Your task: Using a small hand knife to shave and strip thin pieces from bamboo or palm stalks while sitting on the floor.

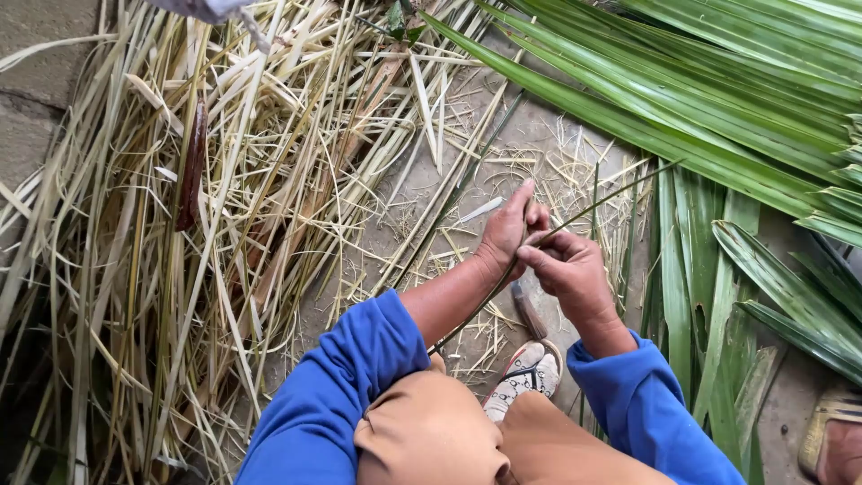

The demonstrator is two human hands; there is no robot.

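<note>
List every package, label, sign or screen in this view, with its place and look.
None in view: no package, label, sign or screen.
What shows instead: both hands, left hand and right hand, on a thin green leaf strip; dry pale strips piled at left; fresh green palm leaves at right.

Glossy green fronds, dry matt straw

You are working glossy, smooth palm leaves [718, 99] beside dry, matt, fibrous strips [224, 180] on rough concrete floor [530, 135].
</note>
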